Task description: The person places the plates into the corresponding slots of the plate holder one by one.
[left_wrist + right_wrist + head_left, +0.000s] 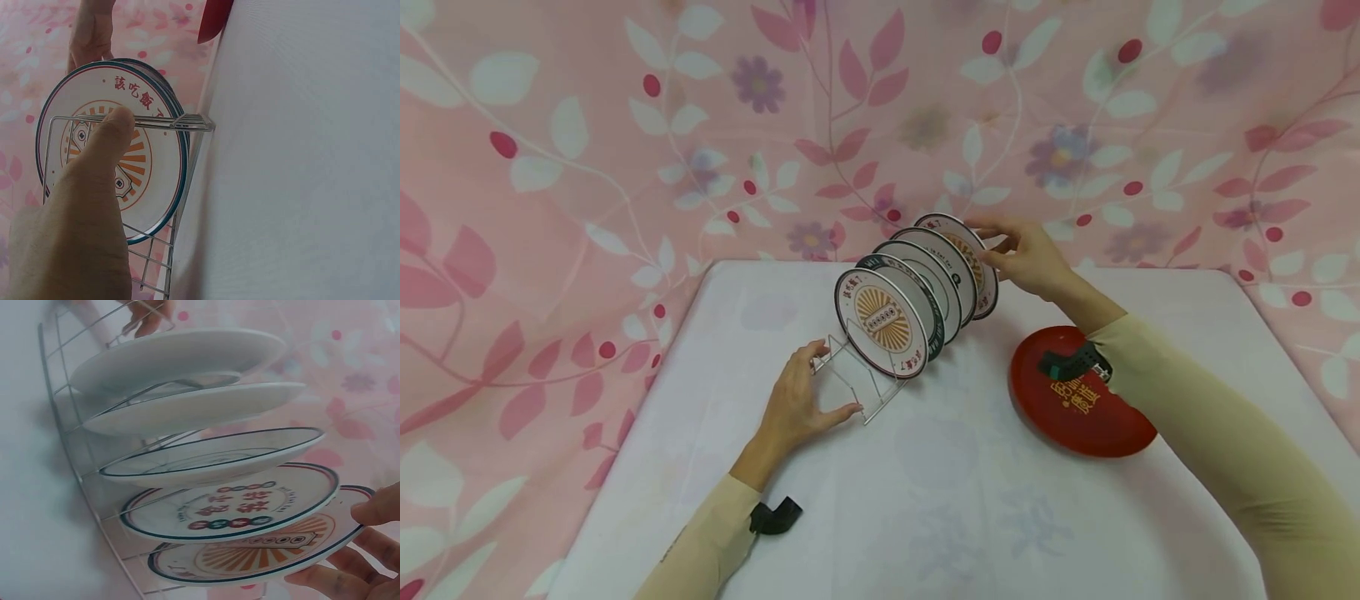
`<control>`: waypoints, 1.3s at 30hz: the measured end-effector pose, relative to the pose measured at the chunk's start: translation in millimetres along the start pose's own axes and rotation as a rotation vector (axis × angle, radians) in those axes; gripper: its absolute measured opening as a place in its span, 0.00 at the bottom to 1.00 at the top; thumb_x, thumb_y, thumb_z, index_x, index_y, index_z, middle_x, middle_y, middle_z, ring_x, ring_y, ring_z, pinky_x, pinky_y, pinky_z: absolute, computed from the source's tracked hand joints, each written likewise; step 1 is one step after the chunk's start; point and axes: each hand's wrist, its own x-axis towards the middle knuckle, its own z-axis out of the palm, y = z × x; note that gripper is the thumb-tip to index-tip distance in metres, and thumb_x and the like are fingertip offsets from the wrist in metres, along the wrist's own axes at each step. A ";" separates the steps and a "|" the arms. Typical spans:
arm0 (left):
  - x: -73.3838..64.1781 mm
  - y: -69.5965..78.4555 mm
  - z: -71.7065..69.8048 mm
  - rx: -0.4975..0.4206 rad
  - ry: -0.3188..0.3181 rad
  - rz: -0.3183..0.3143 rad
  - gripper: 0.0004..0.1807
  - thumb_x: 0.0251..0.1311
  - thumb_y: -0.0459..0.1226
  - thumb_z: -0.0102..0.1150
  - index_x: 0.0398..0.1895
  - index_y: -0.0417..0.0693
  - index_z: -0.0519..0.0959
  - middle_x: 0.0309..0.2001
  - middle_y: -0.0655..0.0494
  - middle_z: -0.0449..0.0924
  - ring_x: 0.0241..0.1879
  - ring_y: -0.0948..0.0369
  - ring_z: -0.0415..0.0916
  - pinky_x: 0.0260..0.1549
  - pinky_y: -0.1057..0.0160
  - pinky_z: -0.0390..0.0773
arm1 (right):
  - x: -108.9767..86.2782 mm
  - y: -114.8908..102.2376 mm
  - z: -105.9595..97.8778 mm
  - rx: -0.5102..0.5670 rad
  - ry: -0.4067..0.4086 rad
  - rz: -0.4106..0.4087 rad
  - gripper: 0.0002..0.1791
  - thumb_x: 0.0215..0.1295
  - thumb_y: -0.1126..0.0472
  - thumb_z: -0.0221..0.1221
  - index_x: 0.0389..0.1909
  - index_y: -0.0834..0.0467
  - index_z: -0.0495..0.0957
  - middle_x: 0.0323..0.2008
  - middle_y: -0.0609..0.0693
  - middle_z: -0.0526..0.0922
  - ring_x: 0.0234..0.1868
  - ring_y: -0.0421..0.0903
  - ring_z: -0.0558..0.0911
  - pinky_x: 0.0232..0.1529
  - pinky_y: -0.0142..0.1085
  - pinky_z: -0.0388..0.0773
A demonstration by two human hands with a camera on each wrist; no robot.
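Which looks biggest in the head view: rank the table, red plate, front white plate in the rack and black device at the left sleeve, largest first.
1. Table
2. Red plate, partly covered
3. Front white plate
4. Black device
Apparent sizes only.

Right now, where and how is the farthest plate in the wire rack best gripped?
Probably pinch the farthest plate by its right rim, across both faces, coming from the right. It sits on edge, last in the row: the other plates are all on its near-left side, and that thin rim juts clear of the wire rack.
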 end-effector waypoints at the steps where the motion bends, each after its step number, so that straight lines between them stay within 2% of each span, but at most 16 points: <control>1: -0.1 -0.1 0.2 -0.002 0.002 0.002 0.60 0.44 0.70 0.64 0.68 0.34 0.60 0.54 0.44 0.76 0.54 0.52 0.73 0.51 0.53 0.74 | 0.5 2.6 2.1 -0.002 0.002 -0.002 0.26 0.66 0.70 0.57 0.65 0.53 0.73 0.58 0.61 0.76 0.44 0.56 0.80 0.32 0.37 0.85; 5: 0.0 0.1 -0.3 -0.002 -0.005 -0.005 0.59 0.44 0.69 0.64 0.68 0.34 0.60 0.54 0.44 0.76 0.54 0.53 0.73 0.53 0.54 0.74 | 1.1 7.9 9.4 -0.006 0.019 0.005 0.26 0.66 0.69 0.58 0.65 0.51 0.74 0.59 0.60 0.76 0.43 0.52 0.80 0.32 0.34 0.84; 11: 2.0 0.2 0.3 -0.001 0.020 0.017 0.59 0.45 0.70 0.62 0.67 0.33 0.60 0.53 0.44 0.76 0.53 0.52 0.73 0.53 0.54 0.73 | 5.2 11.8 16.5 0.040 0.038 0.006 0.26 0.66 0.70 0.57 0.65 0.53 0.74 0.59 0.62 0.75 0.41 0.48 0.80 0.31 0.32 0.84; 22: 2.8 0.3 -0.6 0.002 0.024 0.022 0.59 0.44 0.69 0.64 0.67 0.33 0.60 0.52 0.43 0.76 0.53 0.52 0.74 0.51 0.53 0.74 | 10.7 20.7 14.4 0.057 0.035 0.035 0.26 0.68 0.67 0.56 0.67 0.52 0.71 0.60 0.63 0.73 0.44 0.50 0.81 0.33 0.35 0.85; 31: 1.0 1.0 -1.8 -0.006 0.000 -0.002 0.60 0.42 0.68 0.67 0.67 0.33 0.60 0.53 0.42 0.76 0.53 0.51 0.73 0.52 0.52 0.74 | 11.7 29.2 17.1 0.111 0.056 0.078 0.25 0.69 0.67 0.56 0.66 0.53 0.71 0.56 0.63 0.77 0.39 0.37 0.82 0.35 0.33 0.84; 35: 0.5 1.7 -2.1 -0.007 -0.008 -0.010 0.59 0.43 0.68 0.66 0.67 0.34 0.60 0.53 0.42 0.76 0.54 0.52 0.73 0.52 0.53 0.74 | 11.3 28.7 17.6 0.111 0.051 0.098 0.25 0.70 0.66 0.56 0.67 0.53 0.70 0.57 0.63 0.76 0.43 0.42 0.82 0.36 0.32 0.84; 39: 0.5 2.0 -0.7 -0.011 -0.001 -0.008 0.59 0.43 0.69 0.65 0.67 0.34 0.60 0.53 0.43 0.76 0.53 0.51 0.73 0.52 0.52 0.74 | 8.8 23.0 13.6 0.086 0.038 0.123 0.27 0.71 0.63 0.55 0.70 0.53 0.66 0.62 0.64 0.73 0.55 0.53 0.79 0.48 0.42 0.83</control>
